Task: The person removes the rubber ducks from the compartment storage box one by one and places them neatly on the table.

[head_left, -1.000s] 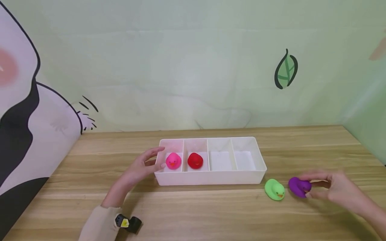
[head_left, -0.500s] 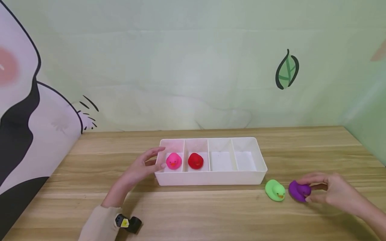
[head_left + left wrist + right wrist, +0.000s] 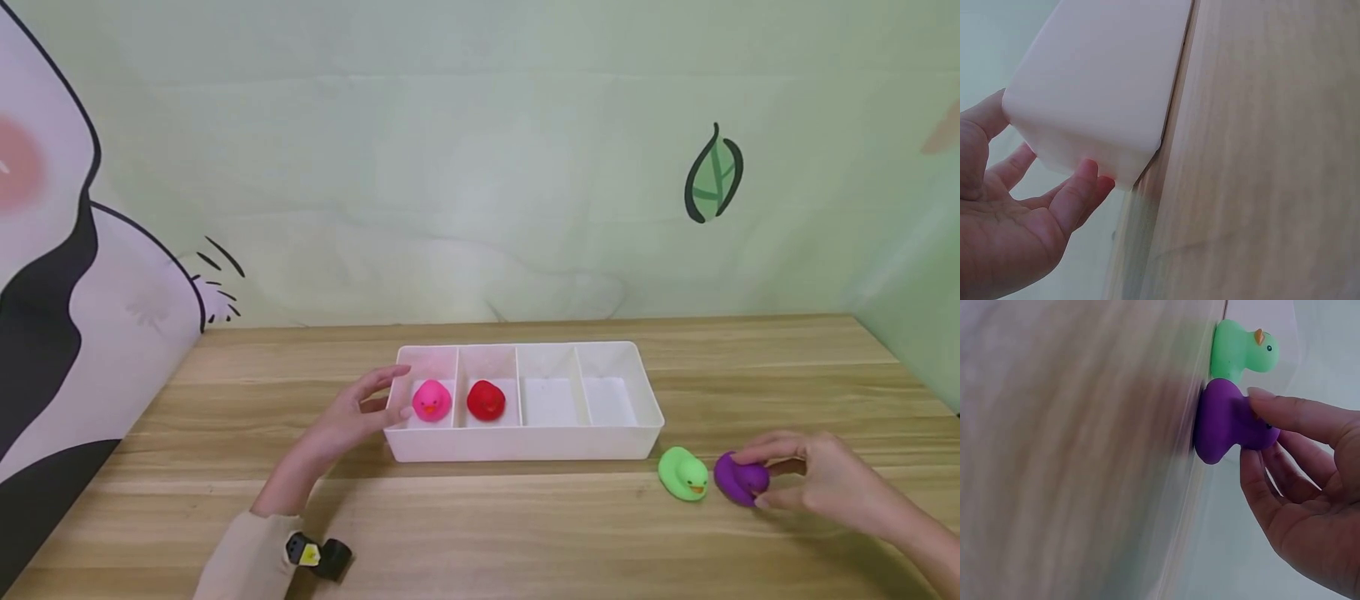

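Observation:
A white divided box (image 3: 525, 444) stands on the table with its compartments in a row. My left hand (image 3: 367, 406) holds its left end, thumb at the front corner and fingers along the end wall, as the left wrist view shows. A pink rubber duck (image 3: 431, 401) sits in the leftmost compartment, and a red rubber duck (image 3: 486, 401) in the one beside it. To the right of the box, my right hand (image 3: 832, 482) pinches a purple rubber duck (image 3: 1219, 422) by its head, low at the tabletop. A green rubber duck (image 3: 681, 473) sits just left of the purple one.
The wooden table (image 3: 525, 533) extends around the box on all sides. Behind it hangs a pale green backdrop (image 3: 465, 167) with a leaf drawing (image 3: 714, 175). A black device (image 3: 318, 557) is strapped at the left sleeve.
My right hand has shifted the purple duck slightly toward the near side and then a little left, toward the green duck. The left hand and box stay put.

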The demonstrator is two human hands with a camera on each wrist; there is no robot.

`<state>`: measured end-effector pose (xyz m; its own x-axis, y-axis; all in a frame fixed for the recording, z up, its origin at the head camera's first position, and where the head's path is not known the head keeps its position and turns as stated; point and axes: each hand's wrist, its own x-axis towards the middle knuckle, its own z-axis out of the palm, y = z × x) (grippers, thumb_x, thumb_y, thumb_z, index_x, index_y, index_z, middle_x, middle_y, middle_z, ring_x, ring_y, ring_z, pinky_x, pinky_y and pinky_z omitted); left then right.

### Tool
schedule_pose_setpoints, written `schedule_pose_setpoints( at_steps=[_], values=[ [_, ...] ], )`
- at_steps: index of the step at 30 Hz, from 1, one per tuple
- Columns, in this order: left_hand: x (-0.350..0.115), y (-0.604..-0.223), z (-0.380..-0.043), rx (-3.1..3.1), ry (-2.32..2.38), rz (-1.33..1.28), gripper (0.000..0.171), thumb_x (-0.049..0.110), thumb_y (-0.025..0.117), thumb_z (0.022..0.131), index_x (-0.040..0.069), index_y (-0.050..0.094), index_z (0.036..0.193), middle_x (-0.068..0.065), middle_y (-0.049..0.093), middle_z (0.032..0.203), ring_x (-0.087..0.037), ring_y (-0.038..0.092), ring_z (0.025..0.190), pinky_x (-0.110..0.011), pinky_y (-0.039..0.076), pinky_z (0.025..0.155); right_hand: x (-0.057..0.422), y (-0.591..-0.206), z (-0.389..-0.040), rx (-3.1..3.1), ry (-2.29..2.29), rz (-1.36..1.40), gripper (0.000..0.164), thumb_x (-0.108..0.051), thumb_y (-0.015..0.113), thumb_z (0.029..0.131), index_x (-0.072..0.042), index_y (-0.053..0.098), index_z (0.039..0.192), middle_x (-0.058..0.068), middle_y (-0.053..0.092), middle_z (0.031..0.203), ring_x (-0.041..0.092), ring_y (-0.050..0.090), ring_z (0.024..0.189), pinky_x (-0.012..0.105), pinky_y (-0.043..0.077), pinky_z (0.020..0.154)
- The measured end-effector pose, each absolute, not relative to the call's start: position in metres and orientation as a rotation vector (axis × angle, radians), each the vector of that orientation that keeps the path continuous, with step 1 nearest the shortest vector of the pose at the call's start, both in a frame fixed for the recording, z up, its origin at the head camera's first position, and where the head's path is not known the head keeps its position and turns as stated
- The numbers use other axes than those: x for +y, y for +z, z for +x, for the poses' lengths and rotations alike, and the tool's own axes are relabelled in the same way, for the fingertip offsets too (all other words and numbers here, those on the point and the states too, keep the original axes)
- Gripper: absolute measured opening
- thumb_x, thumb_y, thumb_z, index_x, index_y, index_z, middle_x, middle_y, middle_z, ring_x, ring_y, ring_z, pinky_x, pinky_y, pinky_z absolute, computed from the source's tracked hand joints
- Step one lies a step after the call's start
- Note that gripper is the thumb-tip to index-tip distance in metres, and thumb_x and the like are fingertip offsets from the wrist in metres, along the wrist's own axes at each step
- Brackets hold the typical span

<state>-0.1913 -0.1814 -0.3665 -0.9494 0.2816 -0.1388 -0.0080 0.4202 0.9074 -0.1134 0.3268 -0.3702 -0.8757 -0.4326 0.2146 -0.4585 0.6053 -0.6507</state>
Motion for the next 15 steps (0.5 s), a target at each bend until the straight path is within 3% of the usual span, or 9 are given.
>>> schedule_pose_setpoints(
  at_steps=[15],
  values=[
    [-0.1800,-0.3638,-0.1900,2.420,1.526,0.203,0.060,0.026,0.066,0.084,0.017,0.039,0.137,-0.018,0.029,0.144,-0.044,0.035,0.124,-0.052,0.038,0.096,0.3279,-0.3703,-0.1154,-2.767,1.172,0.837,0.043,-0.001,0.080,0.060,0.002,0.065,0.101,-0.018,0.060,0.103,-0.007,0.055,0.091,0.011,0.048,0.072]
  ],
)
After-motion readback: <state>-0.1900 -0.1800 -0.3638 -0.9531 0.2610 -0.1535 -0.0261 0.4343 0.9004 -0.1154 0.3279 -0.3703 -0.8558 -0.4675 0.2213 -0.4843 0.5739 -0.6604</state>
